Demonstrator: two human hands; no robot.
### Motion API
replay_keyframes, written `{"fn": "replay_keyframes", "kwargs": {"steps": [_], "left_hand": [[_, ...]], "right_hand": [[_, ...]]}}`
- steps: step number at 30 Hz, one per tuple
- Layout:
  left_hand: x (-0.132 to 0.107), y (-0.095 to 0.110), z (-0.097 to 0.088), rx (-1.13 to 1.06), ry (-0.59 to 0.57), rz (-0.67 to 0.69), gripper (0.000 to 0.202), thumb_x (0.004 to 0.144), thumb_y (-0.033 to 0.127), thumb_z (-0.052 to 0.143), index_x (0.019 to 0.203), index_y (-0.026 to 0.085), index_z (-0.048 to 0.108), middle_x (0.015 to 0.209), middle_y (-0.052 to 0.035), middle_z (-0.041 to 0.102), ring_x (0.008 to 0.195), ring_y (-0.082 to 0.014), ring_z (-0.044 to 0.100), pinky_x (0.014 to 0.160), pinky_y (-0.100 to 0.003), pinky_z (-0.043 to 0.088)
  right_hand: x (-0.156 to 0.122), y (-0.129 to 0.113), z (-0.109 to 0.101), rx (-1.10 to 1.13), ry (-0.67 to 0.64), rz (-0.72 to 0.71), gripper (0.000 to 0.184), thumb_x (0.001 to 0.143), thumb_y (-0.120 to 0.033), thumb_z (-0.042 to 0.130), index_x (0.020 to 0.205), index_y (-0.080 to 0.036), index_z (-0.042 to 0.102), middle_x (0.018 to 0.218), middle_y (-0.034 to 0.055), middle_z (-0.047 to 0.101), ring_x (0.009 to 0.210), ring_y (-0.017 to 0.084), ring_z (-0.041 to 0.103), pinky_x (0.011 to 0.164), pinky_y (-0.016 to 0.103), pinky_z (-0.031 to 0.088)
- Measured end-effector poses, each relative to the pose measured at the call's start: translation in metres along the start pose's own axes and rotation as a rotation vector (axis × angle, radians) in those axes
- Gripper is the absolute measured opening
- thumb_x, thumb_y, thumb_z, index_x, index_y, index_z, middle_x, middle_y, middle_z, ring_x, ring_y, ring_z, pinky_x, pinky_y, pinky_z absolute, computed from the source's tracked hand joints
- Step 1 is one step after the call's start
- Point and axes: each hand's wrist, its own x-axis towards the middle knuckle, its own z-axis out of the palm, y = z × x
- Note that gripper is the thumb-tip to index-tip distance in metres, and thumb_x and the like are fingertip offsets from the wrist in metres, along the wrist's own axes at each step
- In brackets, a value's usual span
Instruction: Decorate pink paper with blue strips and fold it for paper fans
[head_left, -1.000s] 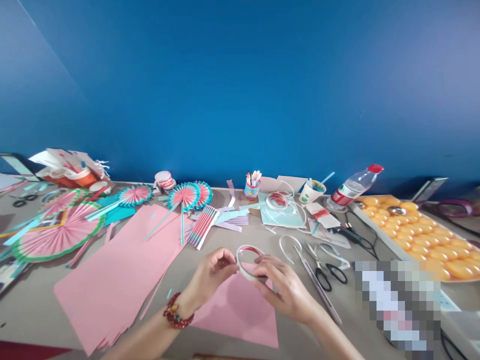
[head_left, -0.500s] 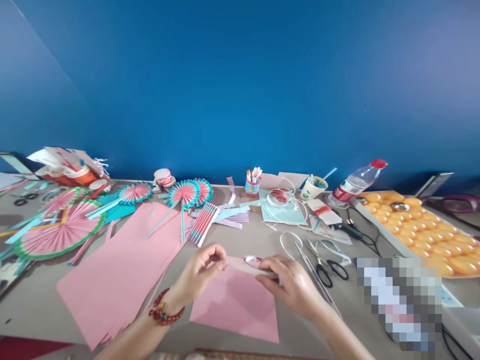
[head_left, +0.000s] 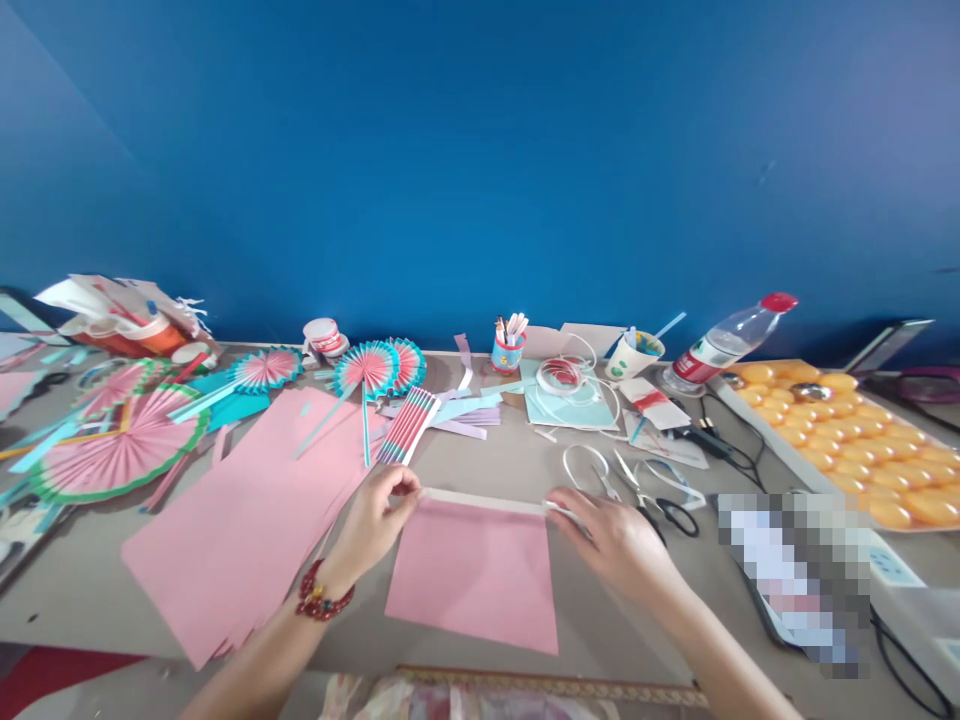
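Observation:
A square pink paper sheet (head_left: pixel 476 585) lies on the table in front of me. A white strip of tape (head_left: pixel 484 501) stretches along its far edge. Finger and thumb of my left hand (head_left: pixel 375 525) pinch the strip's left end, at the sheet's far left corner. At the far right corner my right hand (head_left: pixel 619 535) is closed on the other end of the strip, its fingers partly hiding what they hold. Scissors (head_left: pixel 675 515) with black handles lie just beyond my right hand, partly covered by it.
Large pink sheets (head_left: pixel 255 520) and pleated paper fans (head_left: pixel 124 440) are on the left. A folded striped paper (head_left: pixel 407 425) sits behind my left hand. Farther back stand a pen cup (head_left: pixel 508 352), a paper cup (head_left: pixel 634 355) and a bottle (head_left: pixel 724 345). A phone (head_left: pixel 787 590) lies right.
My hands have moved apart, drawing the white strip out longer. It now runs along the far edge of the pink sheet. The view has shifted slightly.

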Motion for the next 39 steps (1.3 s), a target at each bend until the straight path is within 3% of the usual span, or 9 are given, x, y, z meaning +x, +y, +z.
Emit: {"fn": "replay_keyframes", "kwargs": {"steps": [4,11,19,23,32,39], "left_hand": [[-0.004,-0.006,0.003,0.031,-0.009,-0.002,0.017,0.090,0.032,0.054,0.078,0.020,0.054,0.081,-0.0023,0.061,0.078,-0.0173,0.058,0.075,-0.028,0.046],[-0.009,-0.010,0.011,0.055,-0.023,-0.013,0.014,0.090,0.027,0.054,0.077,0.020,0.054,0.078,-0.0007,0.060,0.074,-0.0155,0.058,0.071,-0.025,0.045],[-0.008,-0.017,0.017,0.094,-0.025,0.021,0.015,0.092,0.027,0.053,0.078,0.020,0.053,0.079,-0.0010,0.061,0.075,-0.0156,0.059,0.072,-0.026,0.045],[-0.008,-0.019,0.014,0.117,-0.014,0.023,0.013,0.091,0.023,0.052,0.078,0.020,0.052,0.079,-0.0007,0.060,0.075,-0.0158,0.059,0.072,-0.027,0.046],[-0.005,-0.017,0.002,0.301,0.001,0.051,0.012,0.087,0.014,0.053,0.077,0.020,0.053,0.079,-0.0016,0.061,0.075,-0.0171,0.059,0.072,-0.029,0.047],[-0.002,-0.022,0.005,0.356,0.016,0.051,0.012,0.086,0.013,0.053,0.076,0.020,0.054,0.079,-0.0022,0.061,0.076,-0.0178,0.059,0.072,-0.029,0.047]], "right_hand": [[-0.004,-0.001,0.010,0.009,0.003,0.015,0.023,0.097,-0.030,0.039,0.104,-0.025,0.060,0.091,0.0027,0.073,0.068,0.018,0.068,0.059,0.026,0.044],[-0.010,0.002,0.009,0.112,-0.051,0.017,0.028,0.098,-0.029,0.034,0.111,-0.029,0.059,0.111,0.0036,0.069,0.078,0.017,0.070,0.068,0.027,0.050],[-0.015,0.017,0.018,0.064,-0.122,0.060,0.028,0.099,-0.031,0.034,0.113,-0.029,0.058,0.106,0.0030,0.070,0.083,0.019,0.069,0.070,0.029,0.050],[-0.013,0.018,0.022,-0.011,-0.073,0.074,0.026,0.100,-0.033,0.035,0.110,-0.029,0.059,0.110,0.0032,0.068,0.086,0.019,0.068,0.069,0.029,0.049],[0.000,0.004,0.031,-0.094,0.048,-0.009,0.027,0.098,-0.030,0.036,0.094,-0.025,0.063,0.093,0.0043,0.068,0.075,0.017,0.065,0.063,0.026,0.043],[0.001,0.005,0.039,-0.093,0.020,0.026,0.028,0.099,-0.034,0.036,0.094,-0.024,0.062,0.093,0.0033,0.068,0.068,0.016,0.065,0.055,0.026,0.040]]}}
